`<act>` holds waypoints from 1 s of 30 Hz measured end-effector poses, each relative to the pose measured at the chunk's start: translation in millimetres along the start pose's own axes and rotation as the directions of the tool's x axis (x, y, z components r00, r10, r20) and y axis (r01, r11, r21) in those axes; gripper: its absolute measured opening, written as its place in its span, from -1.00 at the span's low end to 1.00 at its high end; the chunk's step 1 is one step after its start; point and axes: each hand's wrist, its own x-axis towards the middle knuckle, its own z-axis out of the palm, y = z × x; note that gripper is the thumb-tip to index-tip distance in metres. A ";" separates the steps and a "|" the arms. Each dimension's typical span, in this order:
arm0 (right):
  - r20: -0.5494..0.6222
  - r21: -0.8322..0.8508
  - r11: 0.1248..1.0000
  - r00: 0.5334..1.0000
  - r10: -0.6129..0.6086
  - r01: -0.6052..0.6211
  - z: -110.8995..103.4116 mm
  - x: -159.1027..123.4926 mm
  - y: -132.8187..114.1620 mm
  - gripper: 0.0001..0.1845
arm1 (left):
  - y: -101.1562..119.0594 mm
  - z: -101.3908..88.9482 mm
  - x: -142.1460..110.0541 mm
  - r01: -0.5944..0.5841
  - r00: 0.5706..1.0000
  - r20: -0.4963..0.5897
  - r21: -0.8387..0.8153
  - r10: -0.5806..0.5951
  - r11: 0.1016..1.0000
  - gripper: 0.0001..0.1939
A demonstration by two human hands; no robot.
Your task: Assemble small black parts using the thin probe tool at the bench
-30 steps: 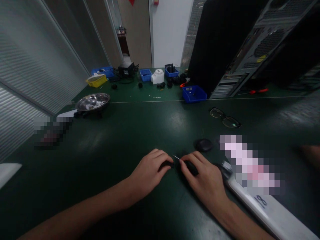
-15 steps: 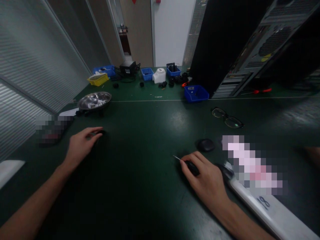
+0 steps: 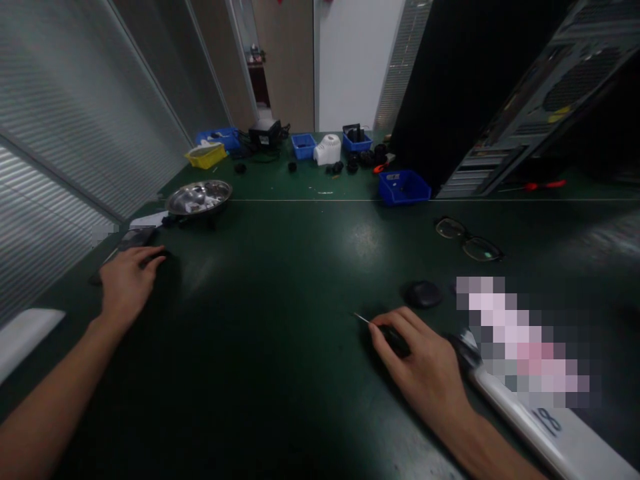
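My right hand (image 3: 425,363) rests low on the green table, closed around the black handle of a screwdriver (image 3: 364,319) whose thin metal shaft points up and left. Just beyond that hand lies a dark rounded object (image 3: 423,293). On the left, my left hand (image 3: 127,280) has thumb and fingers drawn together at a small dark thing, mostly hidden and too dark to name. Beside its knuckles lies a dark flat object (image 3: 137,238), partly covered by the hand. Farther back stands a shiny metal bowl (image 3: 183,198) with whitish bits in it.
Eyeglasses (image 3: 467,238) and a blue bin (image 3: 404,188) are at the right. A white device marked 18 (image 3: 565,427) lies by my right forearm. Along the back stand a yellow tray (image 3: 206,157), a white housing (image 3: 328,151) and a black computer case (image 3: 460,80).
My left hand has moved left, from the open tabletop to beside the dark flat object. My right hand keeps hold of the screwdriver. The view has shifted slightly.
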 end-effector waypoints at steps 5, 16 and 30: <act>-0.001 -0.023 1.000 1.000 -0.010 0.010 0.8 0.0 1.0 -0.74 | -8.3 3.0 2.2 0.013 1.000 -0.021 -0.002 -0.013 1.000 -0.60; 0.006 -0.032 0.999 1.000 -0.016 0.016 0.0 0.3 2.3 -0.73 | -8.9 4.7 1.4 0.094 0.991 -0.088 -0.047 -0.098 0.994 -0.63; 0.019 -0.004 1.000 1.000 -0.003 0.003 -1.9 1.2 -1.0 -0.77 | 4.0 2.9 0.9 0.098 0.995 0.023 -0.091 -0.096 0.991 -0.52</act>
